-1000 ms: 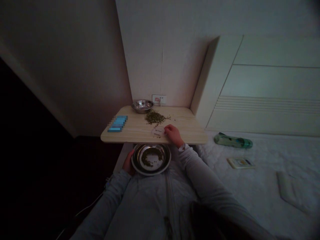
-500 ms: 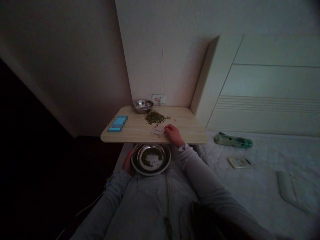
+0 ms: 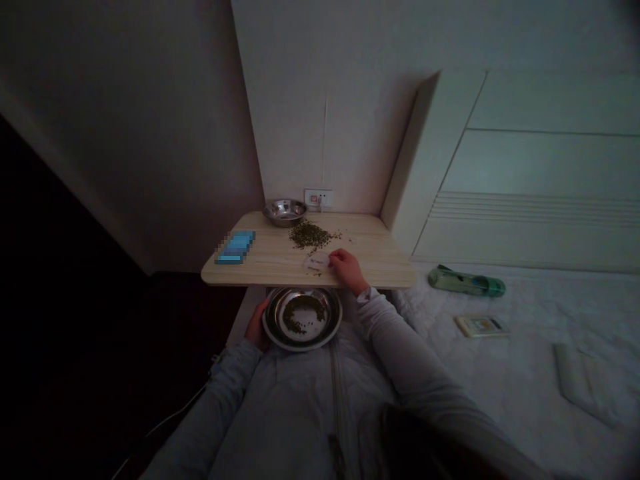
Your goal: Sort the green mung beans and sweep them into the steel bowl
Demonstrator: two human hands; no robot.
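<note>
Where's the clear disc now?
Head view, centre: the clear disc is near the front edge of the tabletop, this side of the green pile, right hand at its right edge.

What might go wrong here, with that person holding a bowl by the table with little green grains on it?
The left hand holds just one side of the lower bowl, so it might tip and spill the grains inside.

Some loose grains lie near the table's front edge and could drop, perhaps missing the bowl.

The right hand pinches a clear disc at its edge, so it might slip.
</note>
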